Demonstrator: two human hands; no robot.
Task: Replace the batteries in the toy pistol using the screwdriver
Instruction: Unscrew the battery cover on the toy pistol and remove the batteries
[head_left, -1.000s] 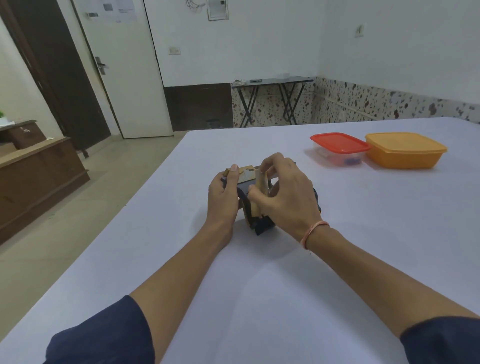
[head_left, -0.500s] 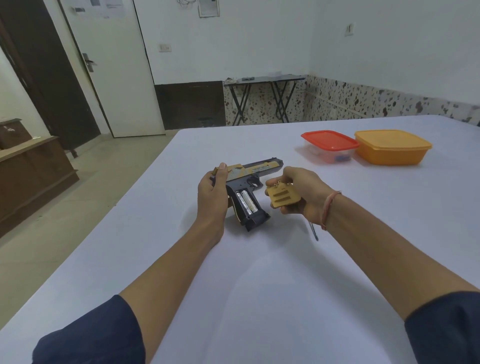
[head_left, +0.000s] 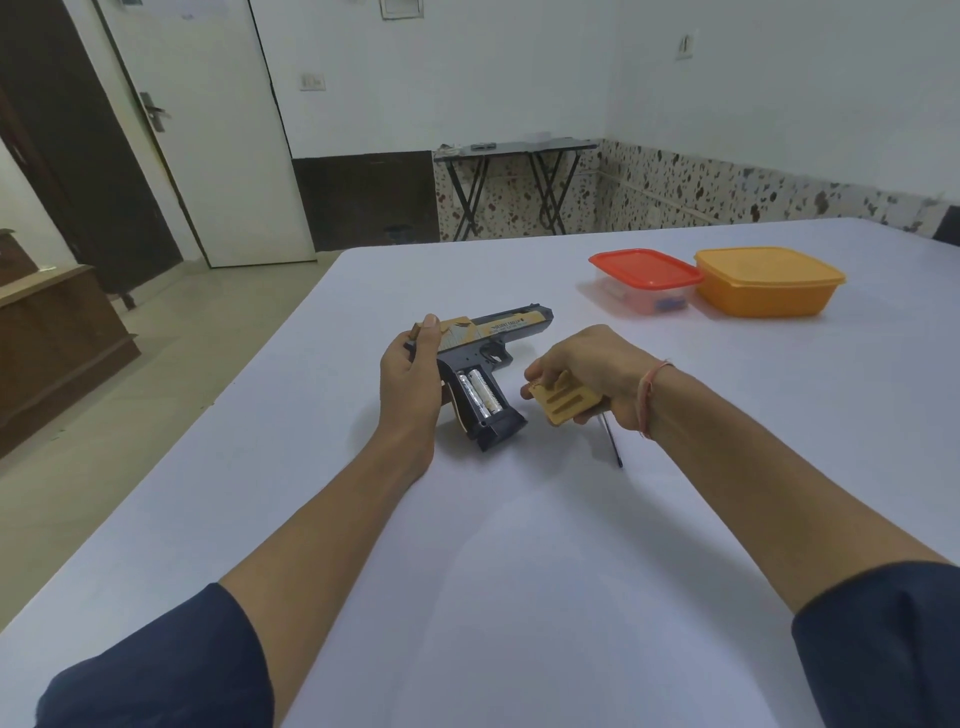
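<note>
In the head view, your right hand (head_left: 587, 371) has pulled the tan cover (head_left: 563, 404) clear of the toy pistol (head_left: 498, 332), which it was hiding a second ago. Its fingers curl round tan cover and screwdriver (head_left: 613, 442) together, the shaft poking out below the hand. Your left hand (head_left: 410, 376) grips the pistol's rear, butt on the worktop (head_left: 519, 545), and the batteries (head_left: 480, 392) lie exposed, likely ready to remove.

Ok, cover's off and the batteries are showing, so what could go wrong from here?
The right hand holds both the tan cover and the screwdriver; reaching for the batteries that way, it might drop one. The left hand grips the toy pistol only at its rear, so prying could twist it loose.
</note>
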